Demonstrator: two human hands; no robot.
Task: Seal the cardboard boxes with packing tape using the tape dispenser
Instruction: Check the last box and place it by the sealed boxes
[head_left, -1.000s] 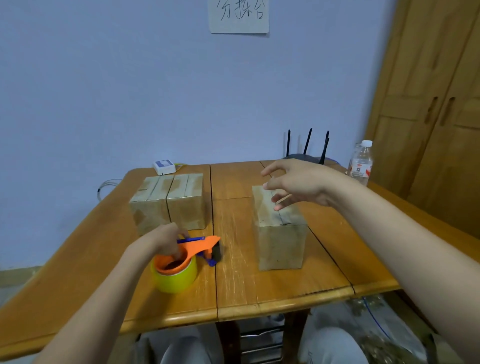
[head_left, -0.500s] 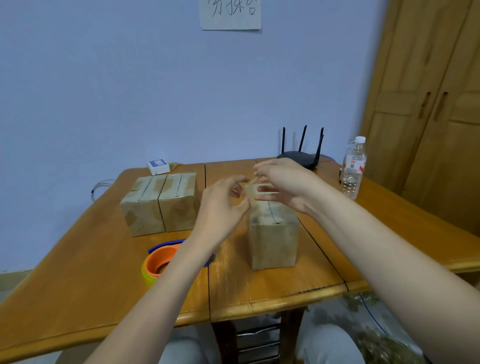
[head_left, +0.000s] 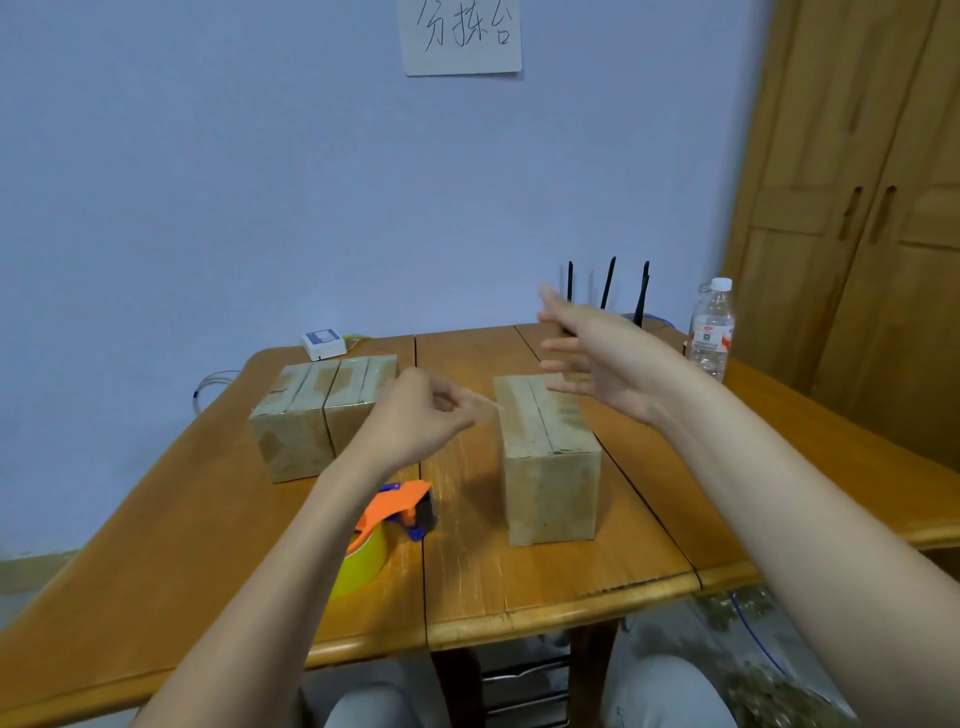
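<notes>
The left hand (head_left: 415, 415) hovers between the two boxes, its fingers curled and its grip pinched on what looks like a thin, clear scrap of tape (head_left: 485, 405); the scrap is blurred, so that is a guess. The right hand (head_left: 597, 358) hangs above the far end of the right-hand box (head_left: 545, 457), fingers spread and straight, holding nothing.

That box stands right of centre on the counter (head_left: 519, 597), its top seam running near to far. The left-hand boxes (head_left: 322, 415) sit side by side, touching, toward the far left, glossy strips across their tops. The tape dispenser (head_left: 395, 525) lies near the front between them, orange handle over a yellow roll, partly behind the left forearm.

The boxes look light and stiff, likely to slide when tape is dragged across, so a flat palm on top should steady one. The dispenser is best taken by its orange handle. Loose tape is limp and sticky and will cling to fingers.
</notes>
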